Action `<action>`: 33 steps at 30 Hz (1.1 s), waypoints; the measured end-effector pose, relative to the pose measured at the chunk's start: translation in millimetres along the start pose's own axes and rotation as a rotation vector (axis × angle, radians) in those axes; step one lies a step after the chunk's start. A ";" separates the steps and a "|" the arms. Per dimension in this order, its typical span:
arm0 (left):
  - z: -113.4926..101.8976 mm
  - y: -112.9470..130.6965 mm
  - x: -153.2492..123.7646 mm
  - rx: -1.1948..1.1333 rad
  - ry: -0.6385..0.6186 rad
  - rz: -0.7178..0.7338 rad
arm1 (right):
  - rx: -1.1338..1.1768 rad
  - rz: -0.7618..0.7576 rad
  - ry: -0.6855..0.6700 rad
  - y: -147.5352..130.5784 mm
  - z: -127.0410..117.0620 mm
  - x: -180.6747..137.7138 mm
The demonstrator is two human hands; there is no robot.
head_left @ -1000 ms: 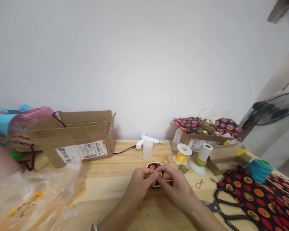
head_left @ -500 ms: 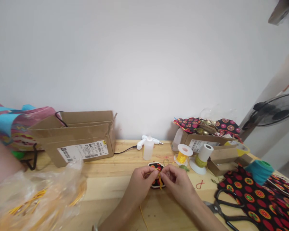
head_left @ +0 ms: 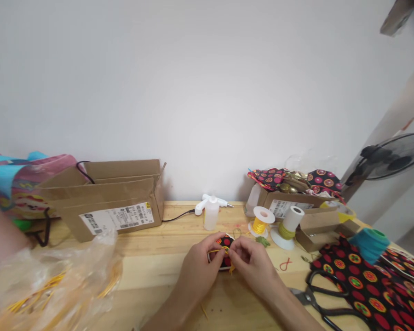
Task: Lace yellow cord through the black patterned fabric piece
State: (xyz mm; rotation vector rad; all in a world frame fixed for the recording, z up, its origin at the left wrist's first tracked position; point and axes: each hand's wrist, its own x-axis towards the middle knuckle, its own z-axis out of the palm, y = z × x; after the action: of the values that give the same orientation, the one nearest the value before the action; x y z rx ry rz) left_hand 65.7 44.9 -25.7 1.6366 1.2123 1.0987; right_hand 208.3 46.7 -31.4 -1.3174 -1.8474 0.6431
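Observation:
My left hand (head_left: 202, 259) and my right hand (head_left: 250, 259) meet low in the middle of the view, fingertips close together. Both pinch a thin yellow cord (head_left: 225, 248), which forms a small loop between them. Beneath the fingers lies a small black patterned fabric piece (head_left: 224, 241) with a pale edge, partly covered by both hands. A yellow cord end hangs down beside my right fingertips, and another stretch of cord shows on the table below my left wrist.
Behind my hands stand a white bottle (head_left: 211, 213) and a white glue gun (head_left: 221, 201). Right are a yellow cord spool (head_left: 260, 226), a green cord spool (head_left: 287, 230), scissors (head_left: 310, 298) and patterned fabric (head_left: 365, 285). Left are a cardboard box (head_left: 117, 197) and a plastic bag (head_left: 79, 285) of yellow cords.
My fingertips have shifted slightly along the yellow cord, and its hanging end is now farther right and lower. My hands cover more of the fabric piece. The view has moved slightly.

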 end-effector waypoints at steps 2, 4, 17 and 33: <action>-1.8 1.8 -0.2 0.039 0.010 0.001 | 0.016 0.015 0.002 0.0 -0.3 0.7; -2.8 4.4 -0.5 0.057 0.030 -0.003 | 0.042 0.032 0.008 0.1 -0.4 1.2; -3.4 16.9 -2.9 -0.003 0.028 0.014 | 0.290 0.151 0.024 1.3 1.3 5.1; -2.8 10.2 -0.1 -0.099 0.027 -0.027 | -0.148 -0.247 -0.060 -3.9 -13.5 5.1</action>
State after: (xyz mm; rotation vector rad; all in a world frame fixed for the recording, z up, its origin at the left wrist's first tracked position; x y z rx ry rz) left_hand 65.9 42.9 -15.4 1.5309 1.1756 1.1487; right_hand 216.2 49.8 -19.1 -1.1458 -2.0993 0.4260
